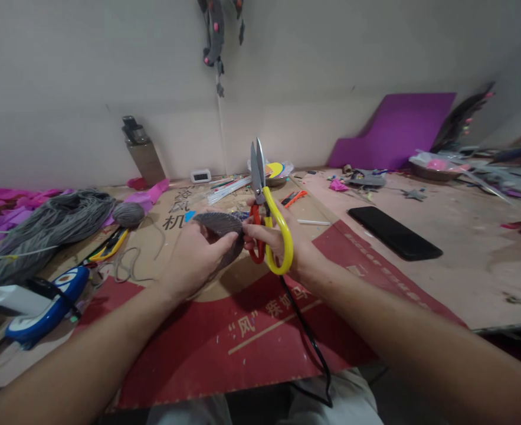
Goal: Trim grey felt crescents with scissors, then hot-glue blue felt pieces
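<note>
My left hand (193, 260) is closed round a dark grey piece (220, 222) with a ribbed surface that looks wound with yarn. Its far edge curves, and its lower part is partly hidden by my fingers. In my right hand (282, 233) is a pair of scissors (260, 195) with one red and one yellow handle. The blades point up and stand slightly apart, away from the grey piece. My right fingertips touch or nearly touch the right end of that piece. Both hands are above a cardboard sheet (282, 354).
Grey yarn (65, 224) and a small yarn ball (128, 213) lie at the left, near a blue-and-white hot glue gun (48, 307). A bottle (143, 153) stands by the wall. To the right are a black phone (393, 232) and a purple sheet (397, 130). A black cable (307, 324) hangs over the front edge.
</note>
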A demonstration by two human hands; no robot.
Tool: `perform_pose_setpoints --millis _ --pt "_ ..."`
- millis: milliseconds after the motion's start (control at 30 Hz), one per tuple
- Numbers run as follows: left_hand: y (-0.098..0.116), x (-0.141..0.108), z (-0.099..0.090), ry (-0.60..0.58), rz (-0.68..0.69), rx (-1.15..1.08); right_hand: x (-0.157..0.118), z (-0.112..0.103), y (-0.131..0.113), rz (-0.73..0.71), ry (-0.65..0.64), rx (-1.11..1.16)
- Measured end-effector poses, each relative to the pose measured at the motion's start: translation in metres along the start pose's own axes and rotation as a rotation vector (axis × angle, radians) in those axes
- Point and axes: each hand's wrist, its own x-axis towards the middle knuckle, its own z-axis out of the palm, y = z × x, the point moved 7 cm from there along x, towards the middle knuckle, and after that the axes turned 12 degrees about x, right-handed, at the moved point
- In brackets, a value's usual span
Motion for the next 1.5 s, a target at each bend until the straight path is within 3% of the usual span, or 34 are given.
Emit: perform_pose_setpoints --millis 233,533,867,1033,1233,1500 --pt "0.012 0.0 -0.001 0.007 -0.084 -0.126 0.0 0.0 0.001 0.008 -0.002 0.035" --pt "0.0 0.001 0.003 -0.023 -0.068 -0.095 0.0 -0.002 0.002 0.01 0.004 0.053" --pt "-0.001 0.0 0.0 0.022 -0.025 -0.099 0.0 0.0 0.004 0.001 -0.019 0.066" --pt "0.001 0.001 0.003 -0.014 0.025 -0.033 -0.001 -0.002 0.002 -0.014 -0.011 0.057" --pt "0.004 0.001 0.003 -0.02 -0.051 -0.019 -0.001 -0.001 0.004 -0.001 -0.009 0.08" --pt "0.0 0.001 0.002 -0.013 -0.008 -0.009 0.001 -0.002 0.006 -0.015 -0.007 0.049"
